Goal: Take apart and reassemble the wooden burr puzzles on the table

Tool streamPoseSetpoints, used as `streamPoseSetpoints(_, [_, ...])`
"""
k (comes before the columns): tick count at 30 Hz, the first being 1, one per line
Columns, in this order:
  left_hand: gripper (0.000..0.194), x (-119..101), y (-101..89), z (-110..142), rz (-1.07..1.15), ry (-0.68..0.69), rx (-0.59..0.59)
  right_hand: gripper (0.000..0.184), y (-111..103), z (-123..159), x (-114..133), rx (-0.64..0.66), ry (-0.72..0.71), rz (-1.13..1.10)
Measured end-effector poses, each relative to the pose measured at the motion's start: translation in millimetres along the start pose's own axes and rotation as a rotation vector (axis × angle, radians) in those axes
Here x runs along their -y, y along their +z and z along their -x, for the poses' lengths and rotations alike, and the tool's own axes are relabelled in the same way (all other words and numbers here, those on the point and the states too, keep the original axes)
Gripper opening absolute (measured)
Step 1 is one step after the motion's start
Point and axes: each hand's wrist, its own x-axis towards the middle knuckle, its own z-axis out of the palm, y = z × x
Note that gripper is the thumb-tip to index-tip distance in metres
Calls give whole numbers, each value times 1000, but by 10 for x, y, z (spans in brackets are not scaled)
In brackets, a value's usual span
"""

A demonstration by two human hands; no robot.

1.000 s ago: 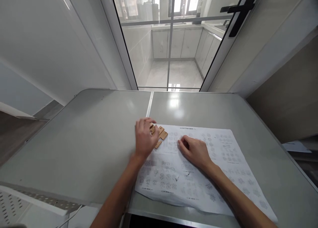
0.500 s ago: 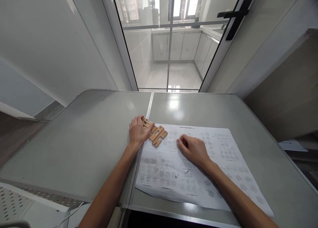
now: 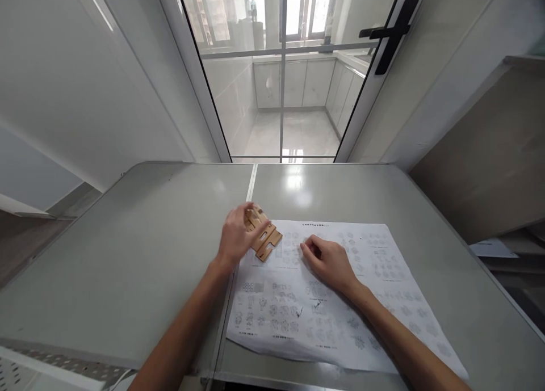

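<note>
My left hand (image 3: 239, 235) is curled round a cluster of flat light-wood puzzle pieces (image 3: 268, 243), its thumb across their near side and its fingers at the far side. Slots and notches are cut in the pieces, and small dark marks show on some. The palm hides part of the cluster. My right hand (image 3: 327, 260) rests on the printed paper sheet (image 3: 293, 277) to the right of the pieces, its fingers loosely closed with nothing visible in them. Rows of small faint figures cover the sheet.
The grey table (image 3: 170, 255) has a metal seam (image 3: 252, 184) running front to back beside the pieces. Beyond its far edge stands a glass door (image 3: 310, 130) with a black handle (image 3: 395, 36). A shelf holding papers (image 3: 494, 247) lies at the right.
My left hand has shifted its grip, and the wooden pieces sit slightly more turned and bunched under the thumb. My right hand keeps its place on the sheet. The camera view has tilted slightly.
</note>
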Motion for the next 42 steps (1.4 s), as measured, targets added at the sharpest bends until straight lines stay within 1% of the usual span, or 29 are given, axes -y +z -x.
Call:
streamPoseSetpoints(2, [60, -268, 89, 117, 76, 176, 77, 38, -35, -34, -13, -30, 62, -186])
streamPoseSetpoints(4, [64, -511, 196, 230, 89, 348, 165, 40, -84, -74, -43, -75, 148, -386])
streamPoseSetpoints(5, [65, -608, 252, 277, 90, 443, 231, 41, -110, -93, -64, -98, 196, -478])
streamPoseSetpoints(7, [65, -739, 359, 346, 69, 620, 366, 42, -158, -126, -110, -118, 274, -635])
streamPoseSetpoints(9, [61, -791, 452, 389, 54, 689, 419, 43, -191, -150, -154, -97, 307, -739])
streamPoseSetpoints(12, [60, -785, 548, 430, 65, 693, 435, 44, -207, -175, -189, -61, 301, -798])
streamPoseSetpoints(15, [62, -764, 584, 458, 86, 642, 443, 45, -204, -191, -175, -48, 287, -793])
streamPoseSetpoints(18, [71, -763, 557, 472, 92, 592, 455, 46, -214, -179, -132, -15, 276, -746])
streamPoseSetpoints(21, [83, -749, 480, 492, 102, 573, 449, 46, -253, -104, -99, 11, 248, -643])
streamPoseSetpoints(24, [89, -681, 396, 537, 96, 549, 417, 38, -323, 25, -106, 26, 162, -456])
streamPoseSetpoints(26, [90, -615, 356, 569, 93, 525, 395, 27, -381, 108, -132, 51, 42, -321])
streamPoseSetpoints(28, [90, -557, 331, 588, 103, 509, 397, 14, -434, 164, -169, 79, -121, -208])
streamPoseSetpoints(29, [91, -536, 323, 589, 109, 497, 407, 15, -455, 181, -190, 99, -189, -171])
streamPoseSetpoints(31, [89, -516, 308, 580, 119, 475, 436, 40, -480, 198, -230, 139, -272, -118])
streamPoseSetpoints(33, [86, -515, 294, 566, 127, 463, 456, 61, -486, 203, -266, 169, -291, -86])
streamPoseSetpoints(34, [84, -517, 288, 560, 131, 467, 462, 66, -486, 205, -282, 174, -290, -78])
streamPoseSetpoints(36, [81, -519, 278, 557, 143, 484, 459, 69, -488, 211, -308, 173, -288, -75])
streamPoseSetpoints(38, [78, -515, 273, 563, 161, 499, 445, 68, -496, 220, -328, 163, -291, -76])
streamPoseSetpoints(40, [76, -508, 273, 570, 190, 512, 416, 68, -505, 233, -342, 161, -298, -67])
streamPoseSetpoints(42, [74, -506, 275, 573, 217, 522, 384, 72, -510, 248, -351, 168, -304, -43])
